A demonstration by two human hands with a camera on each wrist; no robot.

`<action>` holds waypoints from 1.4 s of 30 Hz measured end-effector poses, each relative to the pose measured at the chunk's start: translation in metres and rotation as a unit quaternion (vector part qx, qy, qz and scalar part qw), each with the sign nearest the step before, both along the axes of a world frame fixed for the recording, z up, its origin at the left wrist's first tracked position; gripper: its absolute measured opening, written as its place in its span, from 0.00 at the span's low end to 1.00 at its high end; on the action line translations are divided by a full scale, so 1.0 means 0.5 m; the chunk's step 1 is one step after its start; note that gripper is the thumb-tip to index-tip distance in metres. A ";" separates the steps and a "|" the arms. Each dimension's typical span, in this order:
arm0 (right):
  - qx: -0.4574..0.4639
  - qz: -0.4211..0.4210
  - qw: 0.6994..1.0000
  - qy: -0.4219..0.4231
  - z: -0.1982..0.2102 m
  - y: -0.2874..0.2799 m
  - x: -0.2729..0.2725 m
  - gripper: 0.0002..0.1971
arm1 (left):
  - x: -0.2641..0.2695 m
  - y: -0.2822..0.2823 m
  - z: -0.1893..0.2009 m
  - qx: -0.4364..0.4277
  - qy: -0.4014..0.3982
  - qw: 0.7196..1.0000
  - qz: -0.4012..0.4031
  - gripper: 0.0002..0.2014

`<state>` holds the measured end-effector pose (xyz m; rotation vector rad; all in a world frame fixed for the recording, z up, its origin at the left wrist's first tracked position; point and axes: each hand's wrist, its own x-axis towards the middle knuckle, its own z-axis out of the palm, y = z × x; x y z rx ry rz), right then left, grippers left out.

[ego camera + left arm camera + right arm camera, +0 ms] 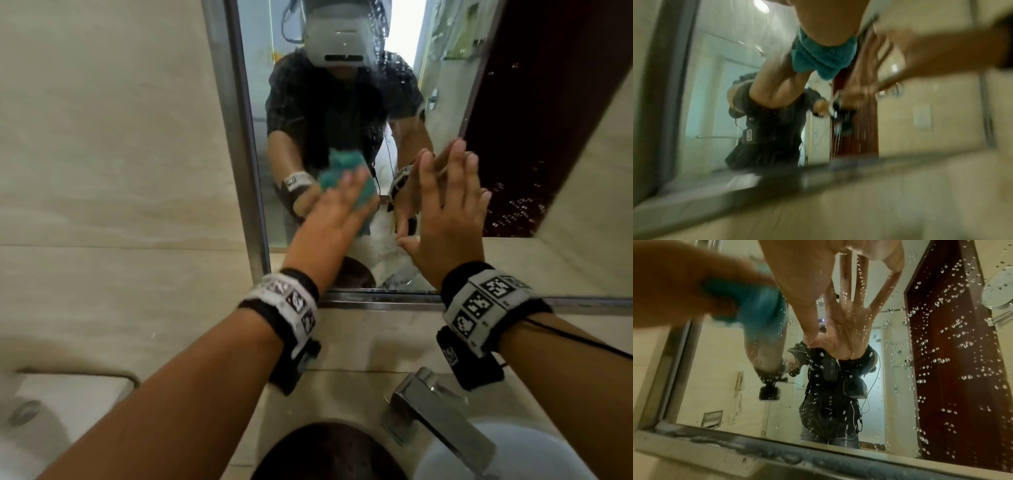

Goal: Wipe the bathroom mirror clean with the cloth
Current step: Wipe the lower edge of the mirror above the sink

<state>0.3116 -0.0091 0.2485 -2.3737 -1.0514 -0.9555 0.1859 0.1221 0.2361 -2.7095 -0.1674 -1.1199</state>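
While flat left hand [337, 209] presses cloth [364, 195] on mirror [513, 120], sweep right toward droplets; brace with open right hand [445, 219].

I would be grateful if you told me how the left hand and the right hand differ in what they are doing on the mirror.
The left hand presses the teal cloth against the mirror; the right hand holds nothing. The left hand is motion-blurred; the right hand looks sharp, its fingers straight and spread. Both are flat toward the glass and wear marker wristbands.

No readable text; wristbands [486, 305] carry only black-and-white square marker patterns.
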 end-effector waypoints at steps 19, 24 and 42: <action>-0.016 -0.008 1.000 -0.022 -0.008 0.000 0.000 0.62 | 0.001 0.010 -0.114 0.046 0.093 0.994 -0.045 0.38; -0.014 -0.003 0.997 -0.078 -0.033 -0.006 -0.019 0.52 | -0.095 0.050 -0.145 0.068 0.274 0.957 0.060 0.37; -0.088 -0.049 0.985 -0.139 -0.114 0.056 -0.023 0.54 | -0.138 0.120 -0.206 0.035 0.131 0.991 0.004 0.40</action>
